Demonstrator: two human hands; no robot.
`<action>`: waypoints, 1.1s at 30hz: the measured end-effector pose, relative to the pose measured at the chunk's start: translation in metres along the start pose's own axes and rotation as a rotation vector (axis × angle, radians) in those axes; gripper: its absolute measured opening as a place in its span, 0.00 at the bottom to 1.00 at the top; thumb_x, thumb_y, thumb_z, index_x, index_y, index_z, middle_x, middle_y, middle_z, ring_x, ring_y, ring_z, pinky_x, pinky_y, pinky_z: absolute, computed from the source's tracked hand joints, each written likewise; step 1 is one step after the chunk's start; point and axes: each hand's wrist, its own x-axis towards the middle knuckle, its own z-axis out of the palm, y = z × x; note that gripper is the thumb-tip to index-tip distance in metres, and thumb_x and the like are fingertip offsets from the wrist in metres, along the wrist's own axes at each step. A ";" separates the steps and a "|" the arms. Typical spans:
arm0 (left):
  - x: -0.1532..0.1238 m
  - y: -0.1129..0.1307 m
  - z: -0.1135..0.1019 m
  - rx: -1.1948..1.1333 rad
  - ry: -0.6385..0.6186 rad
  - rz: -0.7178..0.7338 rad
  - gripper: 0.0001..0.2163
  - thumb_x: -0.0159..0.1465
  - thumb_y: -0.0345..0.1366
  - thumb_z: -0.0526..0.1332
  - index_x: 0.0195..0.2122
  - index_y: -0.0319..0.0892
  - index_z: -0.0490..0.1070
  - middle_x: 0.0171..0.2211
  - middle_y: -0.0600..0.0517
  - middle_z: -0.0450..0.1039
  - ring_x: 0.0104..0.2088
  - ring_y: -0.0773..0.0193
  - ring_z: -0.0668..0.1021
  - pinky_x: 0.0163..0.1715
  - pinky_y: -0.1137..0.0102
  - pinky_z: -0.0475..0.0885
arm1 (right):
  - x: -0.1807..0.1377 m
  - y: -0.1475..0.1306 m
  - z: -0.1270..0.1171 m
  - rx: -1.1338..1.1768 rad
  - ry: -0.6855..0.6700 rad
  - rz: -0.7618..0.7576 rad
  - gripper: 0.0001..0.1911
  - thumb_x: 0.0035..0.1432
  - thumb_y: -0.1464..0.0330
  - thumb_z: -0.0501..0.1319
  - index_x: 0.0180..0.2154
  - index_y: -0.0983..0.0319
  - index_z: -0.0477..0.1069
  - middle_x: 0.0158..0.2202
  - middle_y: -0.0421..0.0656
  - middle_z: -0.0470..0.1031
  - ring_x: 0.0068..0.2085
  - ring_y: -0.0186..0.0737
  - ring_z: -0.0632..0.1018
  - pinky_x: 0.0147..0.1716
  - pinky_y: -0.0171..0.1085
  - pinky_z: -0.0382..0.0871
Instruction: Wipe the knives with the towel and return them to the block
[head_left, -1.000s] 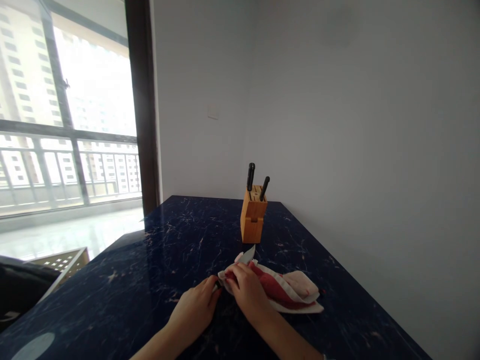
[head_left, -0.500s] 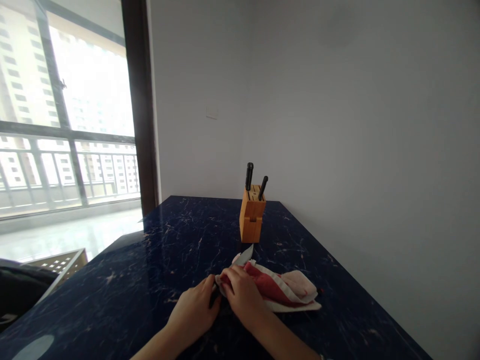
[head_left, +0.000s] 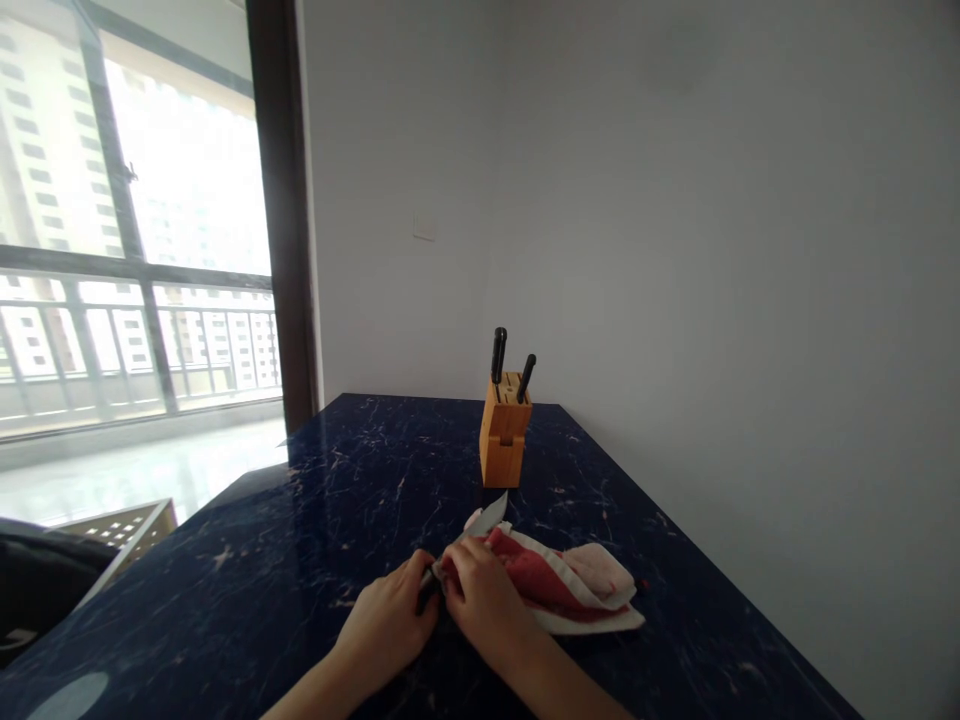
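Observation:
Low over the dark blue marbled table (head_left: 390, 450), my left hand (head_left: 386, 615) is closed around the dark handle of a knife (head_left: 489, 517). The blade points up and away, toward the wooden knife block (head_left: 501, 455). Fingers of my right hand (head_left: 484, 600) pinch a red and white cloth (head_left: 536, 572) close to where handle and blade meet. The rest of the cloth spreads to the right on the table. Part of the blade is hidden behind my right fingers and the cloth.
Black-handled knives (head_left: 527, 378) stand in the block, just beyond the blade tip. A pale perforated chair (head_left: 135, 545) with a black item (head_left: 45, 580) on it is at the left. The grey wall (head_left: 712, 350) runs along the right side; a window (head_left: 187, 200) is at the left.
My right fingers have shifted slightly to the right along the knife with the cloth, showing more of the handle end. My left hand has stayed in nearly the same place.

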 end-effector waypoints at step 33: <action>0.001 -0.005 0.005 0.056 0.012 0.067 0.11 0.59 0.36 0.48 0.43 0.43 0.61 0.44 0.47 0.70 0.43 0.58 0.74 0.41 0.69 0.66 | 0.001 0.004 0.000 0.030 0.026 0.010 0.10 0.50 0.79 0.50 0.32 0.60 0.63 0.34 0.41 0.67 0.39 0.38 0.69 0.39 0.36 0.62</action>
